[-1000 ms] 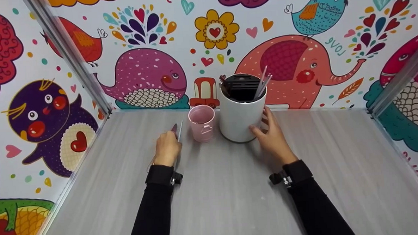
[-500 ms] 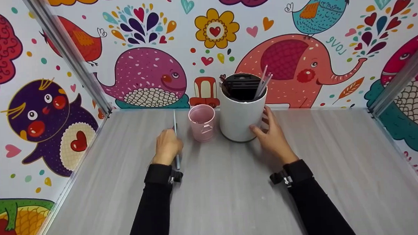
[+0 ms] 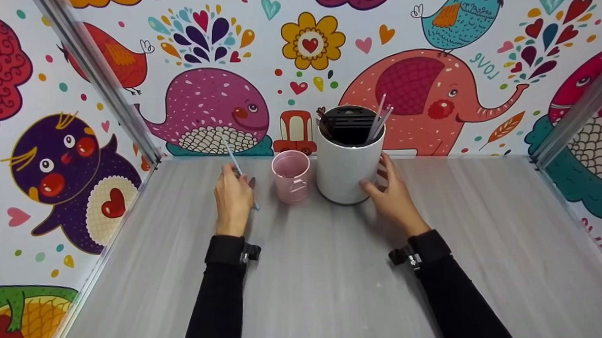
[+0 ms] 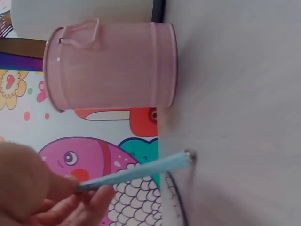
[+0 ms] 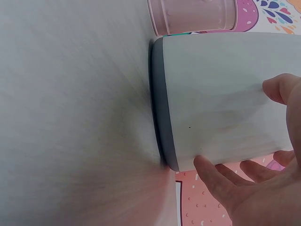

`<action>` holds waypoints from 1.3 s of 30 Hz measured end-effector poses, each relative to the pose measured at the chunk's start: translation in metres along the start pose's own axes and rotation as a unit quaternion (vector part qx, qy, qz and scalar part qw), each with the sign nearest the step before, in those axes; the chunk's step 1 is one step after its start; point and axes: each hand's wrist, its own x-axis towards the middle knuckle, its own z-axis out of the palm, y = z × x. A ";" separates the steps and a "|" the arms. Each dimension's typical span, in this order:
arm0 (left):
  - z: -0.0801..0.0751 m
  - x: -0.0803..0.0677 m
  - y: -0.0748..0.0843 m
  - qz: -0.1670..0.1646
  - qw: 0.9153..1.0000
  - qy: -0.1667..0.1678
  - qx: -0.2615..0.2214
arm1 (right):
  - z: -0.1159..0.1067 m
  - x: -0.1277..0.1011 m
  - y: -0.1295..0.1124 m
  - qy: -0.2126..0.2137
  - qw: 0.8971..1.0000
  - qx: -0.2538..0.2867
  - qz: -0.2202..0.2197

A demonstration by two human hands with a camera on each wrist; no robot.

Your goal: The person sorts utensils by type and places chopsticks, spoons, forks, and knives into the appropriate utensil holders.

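Note:
My left hand [image 3: 233, 200] pinches a thin light blue stick [image 4: 136, 173], pen-like in shape, between thumb and fingers. It slants in the head view, its upper end leaning left over the whale picture; its lower end, darker at the tip, is close to the table. A small dark shape [image 3: 252, 183] shows beside the fingers, mostly hidden. Just to the right stands a small pink bucket [image 3: 291, 177] with a little handle. My right hand [image 3: 396, 198] grips the side of a white cylindrical holder [image 3: 349, 172], thumb in front and fingers around its right side.
Several thin sticks [image 3: 380, 117] and a black slotted insert [image 3: 350, 126] show inside the white holder. Behind it rises a wall [image 3: 323, 99] printed with cartoon animals, with metal corner posts [image 3: 99, 81] at both sides. The grey table [image 3: 326, 279] extends toward me.
My left hand has shifted slightly left and turned, opening from a fist-like grip to a pinch. The blue stick has gone from upright to leaning left. My right hand and the holder stay still.

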 end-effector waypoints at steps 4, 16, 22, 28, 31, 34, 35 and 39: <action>-0.009 0.001 0.005 0.026 0.999 0.039 -0.027 | 0.001 0.004 0.011 0.005 1.000 0.000 -0.009; -0.036 -0.007 0.034 0.145 0.967 0.177 -0.110 | 0.002 0.003 0.012 0.008 1.000 0.002 -0.029; -0.046 -0.017 0.056 0.222 0.947 0.205 -0.107 | 0.002 0.004 0.012 0.010 0.999 0.003 -0.031; -0.048 -0.034 0.084 0.301 0.925 0.210 -0.100 | 0.001 0.003 0.011 0.010 1.000 0.000 -0.029; -0.045 -0.044 0.100 0.334 0.917 0.199 -0.093 | 0.000 0.003 0.012 0.010 1.000 -0.005 -0.026; -0.040 -0.055 0.115 0.362 0.910 0.183 -0.083 | 0.000 0.003 0.012 0.012 1.000 -0.003 -0.021; -0.038 -0.059 0.119 0.370 0.908 0.180 -0.080 | 0.000 0.003 0.011 0.012 1.000 -0.003 -0.020; -0.032 -0.072 0.134 0.393 0.898 0.179 -0.083 | 0.000 0.004 0.011 0.010 1.000 -0.003 -0.018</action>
